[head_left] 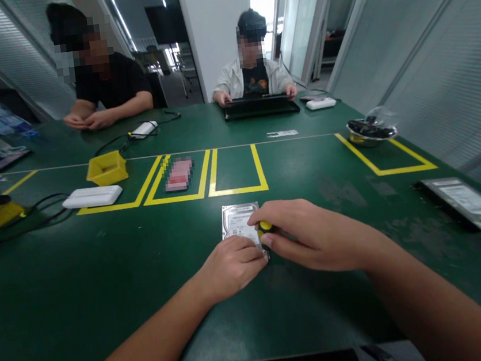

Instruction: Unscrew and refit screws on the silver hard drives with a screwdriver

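Pale glass partitions and slatted blinds (459,80) enclose a room where a long green desk (105,288), marked with yellow tape outlines (239,191), fills most of the view. At the middle of its near half, just this side of the outlines, a silver hard drive (239,216) lies flat, its labelled face up. Over its near part rests the left hand (230,265), fingers bent across it; whether they grip it or only press cannot be told. From the right, the right hand (312,236) grasps a yellow-and-black tool handle (265,228) between thumb and forefinger at the drive's right edge; the tool's lower end is hidden. Farther left sit a white plastic box (92,197) and a yellow bin (107,172), and a blurred pink item (179,174) lies inside one outline. Toward the right are a metal bowl (363,141) of dark pieces and a larger flat metal unit (471,203). Across the desk, one person (114,82) leans on folded forearms, and another (229,80), in a light jacket, holds a dark flat panel (261,107).
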Tool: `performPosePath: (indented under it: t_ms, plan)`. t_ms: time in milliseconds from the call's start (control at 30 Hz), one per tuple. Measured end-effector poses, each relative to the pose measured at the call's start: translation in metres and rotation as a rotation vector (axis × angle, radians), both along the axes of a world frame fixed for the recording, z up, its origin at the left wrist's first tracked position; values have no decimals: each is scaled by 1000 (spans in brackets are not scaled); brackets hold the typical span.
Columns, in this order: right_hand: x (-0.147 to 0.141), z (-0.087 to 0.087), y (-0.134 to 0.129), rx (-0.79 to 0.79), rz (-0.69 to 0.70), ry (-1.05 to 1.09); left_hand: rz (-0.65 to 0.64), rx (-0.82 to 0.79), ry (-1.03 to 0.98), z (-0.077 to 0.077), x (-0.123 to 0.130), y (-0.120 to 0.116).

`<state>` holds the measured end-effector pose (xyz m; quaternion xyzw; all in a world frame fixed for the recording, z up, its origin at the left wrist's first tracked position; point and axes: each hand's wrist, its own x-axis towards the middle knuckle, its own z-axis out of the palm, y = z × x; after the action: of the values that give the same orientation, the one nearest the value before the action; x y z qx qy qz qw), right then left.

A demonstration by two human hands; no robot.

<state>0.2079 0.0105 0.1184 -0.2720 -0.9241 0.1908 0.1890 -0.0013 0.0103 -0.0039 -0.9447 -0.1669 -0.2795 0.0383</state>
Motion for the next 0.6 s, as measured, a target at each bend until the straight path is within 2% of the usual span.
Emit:
performPosePath:
  t_ms: [300,600]
  plan:
    - [-1,4,1,-62,44,26,30,42,-21,1,2,1]
    - [1,3,5,-30,66,65,3,6,19,1,-1,1]
